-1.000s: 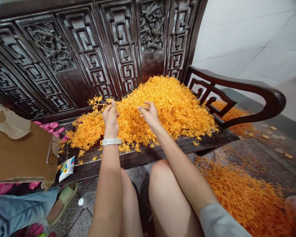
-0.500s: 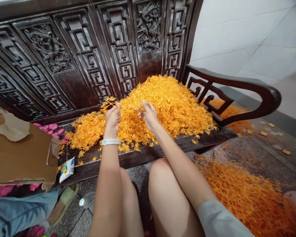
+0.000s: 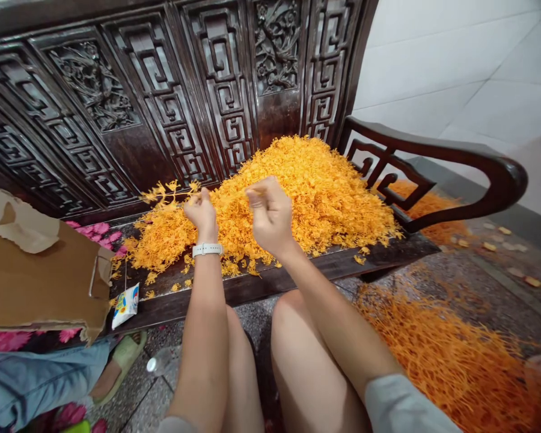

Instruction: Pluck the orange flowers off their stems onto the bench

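A big heap of small orange flowers (image 3: 297, 186) lies on the seat of a dark carved wooden bench (image 3: 297, 273). My left hand (image 3: 201, 210), with a white watch at the wrist, is closed on a thin orange sprig (image 3: 165, 193) whose blossoms stick out to the left. My right hand (image 3: 268, 213) is closed in a loose fist beside it, pinching the same stem at its right end. Both hands hover just above the front of the heap.
A torn cardboard box (image 3: 40, 282) sits at the left on a pink flowered cloth. A small white packet (image 3: 125, 305) lies at the bench's front edge. More orange stems (image 3: 451, 355) cover the floor at right. Another person's jeans and green sandal (image 3: 121, 355) show at lower left.
My right hand has closed from spread fingers into a fist and come up beside the left. The sprig in my left hand now sticks out further to the left.
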The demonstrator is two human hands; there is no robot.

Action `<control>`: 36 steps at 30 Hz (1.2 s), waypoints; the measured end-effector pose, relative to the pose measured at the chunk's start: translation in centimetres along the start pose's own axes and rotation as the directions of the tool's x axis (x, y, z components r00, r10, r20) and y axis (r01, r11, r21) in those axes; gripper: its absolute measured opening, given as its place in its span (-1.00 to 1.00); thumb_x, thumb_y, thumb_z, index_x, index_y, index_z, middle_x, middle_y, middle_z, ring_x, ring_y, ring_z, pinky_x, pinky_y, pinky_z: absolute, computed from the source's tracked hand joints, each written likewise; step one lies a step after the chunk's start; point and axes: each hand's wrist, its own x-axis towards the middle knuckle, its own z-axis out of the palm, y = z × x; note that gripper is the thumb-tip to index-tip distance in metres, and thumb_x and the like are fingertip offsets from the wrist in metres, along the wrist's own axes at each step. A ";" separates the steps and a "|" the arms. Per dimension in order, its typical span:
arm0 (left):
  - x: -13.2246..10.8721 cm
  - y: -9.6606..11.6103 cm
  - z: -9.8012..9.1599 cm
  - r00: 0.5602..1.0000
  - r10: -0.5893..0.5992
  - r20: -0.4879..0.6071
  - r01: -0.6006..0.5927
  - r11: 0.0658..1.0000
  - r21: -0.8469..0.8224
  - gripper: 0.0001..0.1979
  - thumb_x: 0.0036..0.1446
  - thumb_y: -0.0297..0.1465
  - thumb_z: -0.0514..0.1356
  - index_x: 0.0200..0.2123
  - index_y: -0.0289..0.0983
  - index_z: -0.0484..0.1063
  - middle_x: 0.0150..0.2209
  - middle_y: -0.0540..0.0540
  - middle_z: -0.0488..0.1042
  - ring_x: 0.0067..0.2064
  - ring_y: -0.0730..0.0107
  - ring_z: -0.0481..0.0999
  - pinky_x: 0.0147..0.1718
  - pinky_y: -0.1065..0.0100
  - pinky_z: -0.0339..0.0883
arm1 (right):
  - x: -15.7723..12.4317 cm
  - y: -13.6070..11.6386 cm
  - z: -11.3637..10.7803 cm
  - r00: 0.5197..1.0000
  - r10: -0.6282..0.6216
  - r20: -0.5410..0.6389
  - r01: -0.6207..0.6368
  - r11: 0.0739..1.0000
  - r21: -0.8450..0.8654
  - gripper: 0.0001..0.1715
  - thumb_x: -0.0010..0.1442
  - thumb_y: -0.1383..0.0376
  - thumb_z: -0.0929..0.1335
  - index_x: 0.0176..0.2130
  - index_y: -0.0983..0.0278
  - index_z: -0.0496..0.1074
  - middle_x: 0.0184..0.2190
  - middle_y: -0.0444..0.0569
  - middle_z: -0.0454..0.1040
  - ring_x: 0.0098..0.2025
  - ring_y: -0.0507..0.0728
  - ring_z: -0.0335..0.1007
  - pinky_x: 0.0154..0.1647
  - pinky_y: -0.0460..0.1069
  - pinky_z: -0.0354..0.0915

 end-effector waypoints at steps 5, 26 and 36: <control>0.7 1.3 -2.7 0.986 -0.154 0.062 0.160 0.980 -0.121 -0.39 0.22 -0.04 0.42 -0.49 -0.19 0.08 -0.61 0.22 -0.08 -0.61 0.63 -0.14 -0.66 0.47 -0.24 | 1.2 -2.7 -2.2 0.976 -0.009 -0.216 -0.014 0.995 -0.102 -0.66 0.59 0.04 0.18 0.06 0.12 0.41 -0.15 -0.04 0.43 -0.24 0.08 0.44 -0.21 0.04 0.41; -3.8 3.5 -1.2 0.620 -0.278 0.734 0.160 0.960 0.228 -0.46 -0.13 -0.09 0.62 -0.45 -0.29 0.40 -0.63 0.17 0.11 -0.64 0.69 -0.06 -0.65 0.49 -0.26 | -0.8 6.5 -2.9 0.723 0.459 0.516 -0.300 0.882 -0.364 -0.46 0.40 -0.19 0.35 -0.29 0.19 0.33 -0.49 -0.18 0.28 -0.43 0.07 0.14 -0.38 0.00 0.04; -2.3 2.0 -1.5 0.831 -0.214 0.513 0.201 0.976 0.083 -0.68 0.32 -0.21 0.35 -0.38 -0.31 0.46 -0.66 0.20 -0.04 -0.66 0.66 -0.12 -0.67 0.55 -0.24 | -1.0 7.4 -2.3 0.873 0.339 0.349 -0.240 0.924 -0.297 -0.48 0.51 -0.05 0.21 -0.40 0.17 0.21 -0.49 -0.16 0.23 -0.42 0.08 0.16 -0.32 0.02 0.10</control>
